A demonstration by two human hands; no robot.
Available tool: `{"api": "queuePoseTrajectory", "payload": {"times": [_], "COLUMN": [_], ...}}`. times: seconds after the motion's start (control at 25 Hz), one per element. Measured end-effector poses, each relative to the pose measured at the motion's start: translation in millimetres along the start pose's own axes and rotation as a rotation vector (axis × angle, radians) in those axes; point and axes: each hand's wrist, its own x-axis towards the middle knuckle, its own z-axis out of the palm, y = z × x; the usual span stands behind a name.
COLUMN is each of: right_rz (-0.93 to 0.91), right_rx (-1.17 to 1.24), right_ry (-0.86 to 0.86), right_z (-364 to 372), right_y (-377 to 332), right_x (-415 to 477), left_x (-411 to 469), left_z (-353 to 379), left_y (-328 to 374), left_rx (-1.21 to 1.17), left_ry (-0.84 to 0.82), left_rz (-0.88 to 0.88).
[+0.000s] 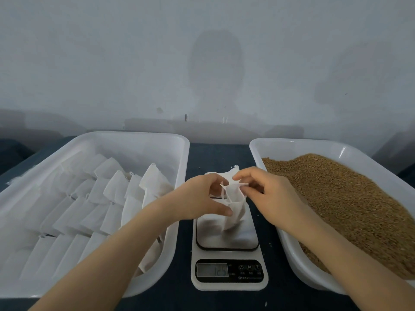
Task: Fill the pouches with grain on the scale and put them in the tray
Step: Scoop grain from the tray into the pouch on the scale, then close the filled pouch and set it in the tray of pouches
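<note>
A small white cloth pouch (pixel 233 209) stands upright on the steel plate of the kitchen scale (pixel 228 240) in the middle. My left hand (pixel 199 196) grips its left side and top edge. My right hand (pixel 267 191) pinches the pouch's right top edge, so both hands hold its mouth apart. The scale's display (pixel 213 270) shows digits. Brown grain (pixel 350 203) fills the white tray (pixel 289 234) on the right. The white tray (pixel 179 158) on the left holds several white pouches (pixel 112 189) lying in rows. Another empty pouch (pixel 224 175) lies behind the scale, partly hidden by my hands.
The trays and scale sit on a dark blue table (pixel 276 277) against a pale wall (pixel 202 63). A few loose grains (pixel 270 244) lie on the table between the scale and the grain tray.
</note>
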Motion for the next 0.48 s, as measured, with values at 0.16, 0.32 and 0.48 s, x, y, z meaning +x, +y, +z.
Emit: {"api": "queuePoseTrajectory", "payload": {"times": [0.16, 0.32, 0.48], "right_rz": [-0.004, 0.005, 0.111], "right_rx": [0.067, 0.128, -0.052], "right_ry": [0.088, 0.116, -0.106], "right_z": [2.5, 1.8, -4.8], "right_y": [0.7, 1.0, 1.6], "right_x": [-0.4, -0.8, -3.5], "left_x": [-4.6, -3.6, -4.1], "left_z": [5.4, 4.1, 2.1], "left_y": [4.3, 6.0, 7.5], "left_rx": [0.079, 0.245, 0.265], "left_ry": [-0.072, 0.075, 0.084], "left_rz": [0.060, 0.049, 0.018]}}
